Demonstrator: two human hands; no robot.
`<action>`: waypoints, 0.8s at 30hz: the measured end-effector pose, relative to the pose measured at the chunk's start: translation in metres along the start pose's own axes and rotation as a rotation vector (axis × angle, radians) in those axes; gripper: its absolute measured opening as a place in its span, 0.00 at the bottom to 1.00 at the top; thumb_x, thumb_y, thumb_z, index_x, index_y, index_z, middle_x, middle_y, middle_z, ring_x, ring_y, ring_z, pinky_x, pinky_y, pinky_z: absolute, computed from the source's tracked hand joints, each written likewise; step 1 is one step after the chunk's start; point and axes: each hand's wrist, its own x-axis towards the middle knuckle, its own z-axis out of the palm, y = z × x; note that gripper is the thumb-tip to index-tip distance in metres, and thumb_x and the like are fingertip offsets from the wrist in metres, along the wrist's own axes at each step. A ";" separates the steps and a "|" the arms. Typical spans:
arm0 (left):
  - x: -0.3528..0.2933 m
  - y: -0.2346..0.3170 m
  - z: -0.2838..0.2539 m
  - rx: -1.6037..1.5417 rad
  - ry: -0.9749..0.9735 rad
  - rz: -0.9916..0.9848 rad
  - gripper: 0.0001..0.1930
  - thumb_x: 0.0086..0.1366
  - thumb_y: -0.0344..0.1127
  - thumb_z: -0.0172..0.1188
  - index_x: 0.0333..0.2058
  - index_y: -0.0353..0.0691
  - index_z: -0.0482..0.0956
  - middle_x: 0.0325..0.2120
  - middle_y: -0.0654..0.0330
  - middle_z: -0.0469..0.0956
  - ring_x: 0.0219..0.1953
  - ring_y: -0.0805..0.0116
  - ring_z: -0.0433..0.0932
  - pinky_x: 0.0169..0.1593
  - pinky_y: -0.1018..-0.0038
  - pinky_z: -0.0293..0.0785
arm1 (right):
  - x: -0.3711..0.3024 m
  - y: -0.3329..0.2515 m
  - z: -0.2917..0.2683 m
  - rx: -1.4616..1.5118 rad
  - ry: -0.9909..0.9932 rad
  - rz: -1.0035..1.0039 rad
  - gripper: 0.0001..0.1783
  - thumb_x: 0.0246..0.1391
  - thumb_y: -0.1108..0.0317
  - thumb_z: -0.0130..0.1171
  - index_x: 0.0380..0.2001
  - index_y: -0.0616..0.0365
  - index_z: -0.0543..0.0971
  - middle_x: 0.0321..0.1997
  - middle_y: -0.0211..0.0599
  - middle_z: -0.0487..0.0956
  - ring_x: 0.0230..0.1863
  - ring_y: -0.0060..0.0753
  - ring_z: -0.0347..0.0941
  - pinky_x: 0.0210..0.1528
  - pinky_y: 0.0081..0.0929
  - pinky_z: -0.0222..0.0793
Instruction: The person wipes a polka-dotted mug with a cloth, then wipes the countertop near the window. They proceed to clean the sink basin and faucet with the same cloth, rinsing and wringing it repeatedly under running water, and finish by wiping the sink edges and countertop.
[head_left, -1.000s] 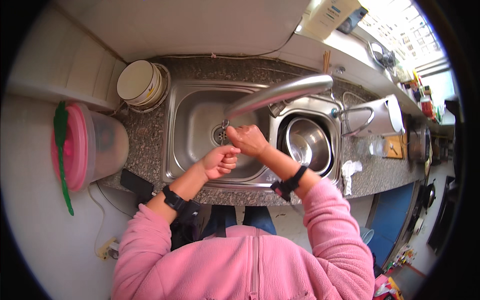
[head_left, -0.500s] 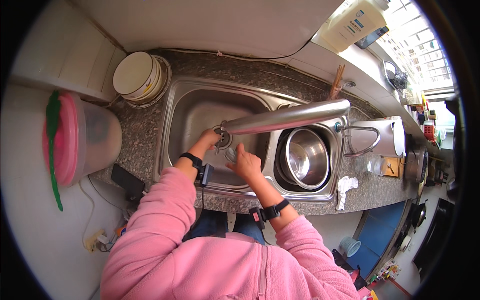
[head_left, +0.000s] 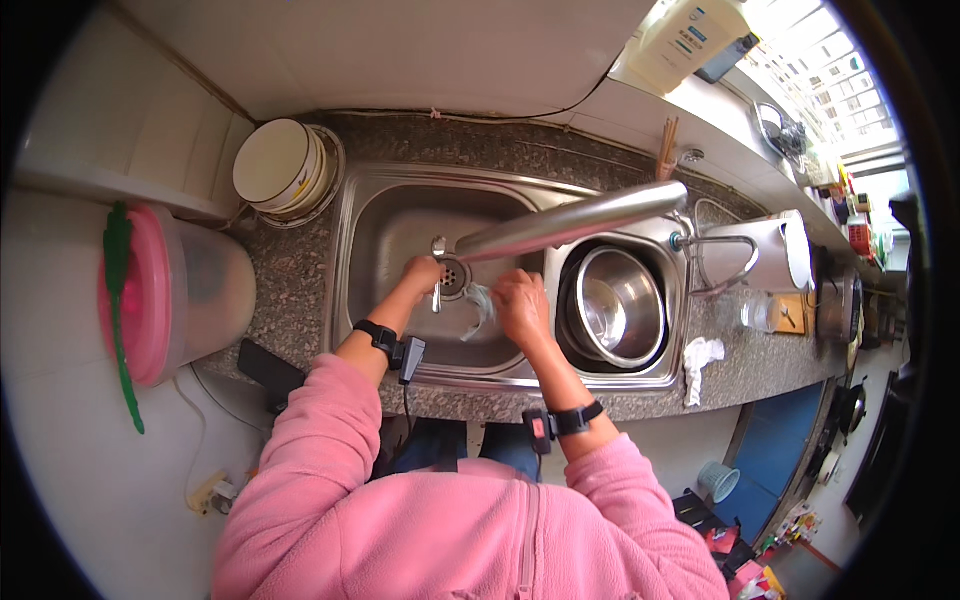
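In the left sink basin (head_left: 375, 225), my left hand (head_left: 423, 272) is closed around a metal spoon (head_left: 437, 296). One end of it shows above the fingers and the other below. They are just left of the drain (head_left: 455, 278). To the right of the drain my right hand (head_left: 522, 305) is closed, with its fingers bunched. A limp, translucent bluish-white piece of material (head_left: 482, 308) hangs at its fingertips; its kind cannot be made out. Over the basin reaches the thick steel faucet spout (head_left: 570, 222), its tip beyond and between my hands.
Steel bowls (head_left: 622, 310) sit nested in the right basin. Stacked white bowls (head_left: 273, 165) stand at the back left, beside a clear tub with a pink lid (head_left: 150, 300). A white cloth (head_left: 702, 362) lies at the right front; a white container (head_left: 765, 250) stands behind it.
My right hand has moved right, away from the drain, and its fingers have closed in. The translucent piece now hangs more spread out. My left hand stays by the drain, with the spoon showing more plainly.
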 end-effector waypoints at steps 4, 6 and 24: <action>-0.062 0.021 -0.017 -0.375 -0.104 0.123 0.07 0.74 0.36 0.49 0.41 0.42 0.74 0.33 0.63 0.77 0.25 0.72 0.75 0.24 0.77 0.71 | 0.007 -0.011 0.011 -0.032 0.052 0.026 0.11 0.56 0.65 0.66 0.34 0.64 0.85 0.35 0.43 0.83 0.38 0.45 0.80 0.43 0.36 0.73; -0.091 0.030 -0.021 -0.361 -0.103 0.157 0.08 0.75 0.38 0.48 0.40 0.42 0.74 0.34 0.63 0.77 0.26 0.73 0.75 0.24 0.77 0.70 | 0.008 -0.017 0.011 0.122 0.047 0.231 0.12 0.58 0.65 0.65 0.35 0.66 0.84 0.31 0.42 0.83 0.33 0.35 0.78 0.39 0.32 0.73; -0.210 0.038 -0.051 -0.353 -0.218 0.267 0.14 0.75 0.43 0.49 0.41 0.41 0.79 0.29 0.66 0.77 0.22 0.81 0.63 0.21 0.81 0.57 | -0.003 -0.126 -0.023 -0.084 0.100 -0.307 0.15 0.60 0.66 0.59 0.51 0.54 0.78 0.43 0.52 0.78 0.46 0.55 0.74 0.46 0.44 0.72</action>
